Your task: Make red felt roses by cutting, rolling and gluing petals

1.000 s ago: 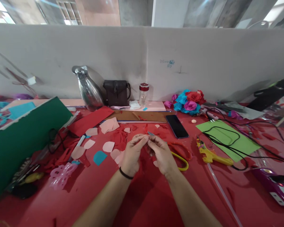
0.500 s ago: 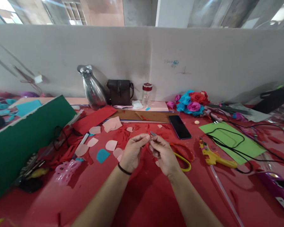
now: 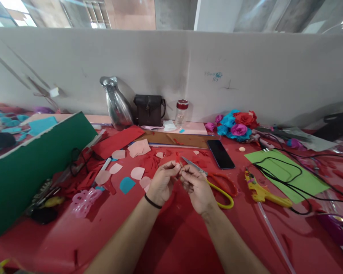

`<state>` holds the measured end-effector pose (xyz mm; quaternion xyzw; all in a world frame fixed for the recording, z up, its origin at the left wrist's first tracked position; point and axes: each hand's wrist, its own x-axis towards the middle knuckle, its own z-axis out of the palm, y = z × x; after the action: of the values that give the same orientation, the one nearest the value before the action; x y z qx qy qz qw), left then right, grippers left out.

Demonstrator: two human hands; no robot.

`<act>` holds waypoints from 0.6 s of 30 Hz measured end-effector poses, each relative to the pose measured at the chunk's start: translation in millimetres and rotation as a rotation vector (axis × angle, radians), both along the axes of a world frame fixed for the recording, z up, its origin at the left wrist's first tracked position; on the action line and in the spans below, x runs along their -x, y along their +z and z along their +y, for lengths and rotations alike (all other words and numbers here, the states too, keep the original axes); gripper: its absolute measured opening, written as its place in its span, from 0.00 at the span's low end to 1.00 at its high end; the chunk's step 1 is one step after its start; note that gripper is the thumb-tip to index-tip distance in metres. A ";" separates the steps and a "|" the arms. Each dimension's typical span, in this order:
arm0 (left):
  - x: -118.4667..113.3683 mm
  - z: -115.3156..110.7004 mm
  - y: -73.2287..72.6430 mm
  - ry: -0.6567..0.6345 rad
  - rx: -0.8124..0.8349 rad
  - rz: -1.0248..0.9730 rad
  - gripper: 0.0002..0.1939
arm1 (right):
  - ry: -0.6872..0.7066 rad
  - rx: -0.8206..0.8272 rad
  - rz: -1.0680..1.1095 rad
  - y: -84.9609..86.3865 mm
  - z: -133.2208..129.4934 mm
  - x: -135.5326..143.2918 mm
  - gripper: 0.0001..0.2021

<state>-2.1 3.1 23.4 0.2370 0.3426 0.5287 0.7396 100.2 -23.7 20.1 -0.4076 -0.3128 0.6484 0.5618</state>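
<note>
In the middle of the table, my left hand (image 3: pixel 162 184) is closed in a pinch on a small red strip (image 3: pixel 177 157), whose tip pokes up above the fingers. My right hand (image 3: pixel 197 187) is pinched too, its fingertips meeting the left ones at the strip's lower end. What lies between the right fingers is hidden. Just behind and beside that hand rest scissors (image 3: pixel 223 182) with red and yellow handles, blades pointing away to the left. Pink petal-shaped pieces (image 3: pixel 137 173) and a blue one (image 3: pixel 127 185) are scattered left of my hands.
A phone (image 3: pixel 220 154), a yellow glue gun (image 3: pixel 263 192) and green paper (image 3: pixel 297 179) with black cables are on the right. Behind stand colourful paper flowers (image 3: pixel 238 125), a jar (image 3: pixel 182 113), a dark bag (image 3: pixel 149 110) and a steel jug (image 3: pixel 117 104). A green board (image 3: pixel 45 167) borders the left.
The view has shifted slightly, so everything sits a little further right. The red strip shows more plainly above my left fingers, and more of the scissor blades is visible. Both hands stay pinched together.
</note>
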 end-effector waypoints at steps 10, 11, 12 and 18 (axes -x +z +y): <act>-1.2 3.1 -4.4 0.032 0.059 -0.014 0.16 | -0.022 0.025 0.001 -1.3 -0.5 3.8 0.14; -1.1 2.7 -3.4 0.025 0.041 -0.005 0.16 | -0.024 0.013 -0.009 -1.6 -0.3 3.5 0.13; -1.0 2.2 -2.4 0.020 0.018 0.010 0.15 | -0.034 -0.010 -0.029 -2.1 0.0 2.8 0.13; 0.4 1.4 -0.2 -0.025 -0.041 0.113 0.15 | -0.069 -0.166 -0.174 -8.7 3.3 -4.5 0.10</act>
<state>-2.6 4.5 23.2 0.2855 0.3698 0.5121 0.7207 104.7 -20.5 11.4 -0.4249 -0.3986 0.5629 0.5862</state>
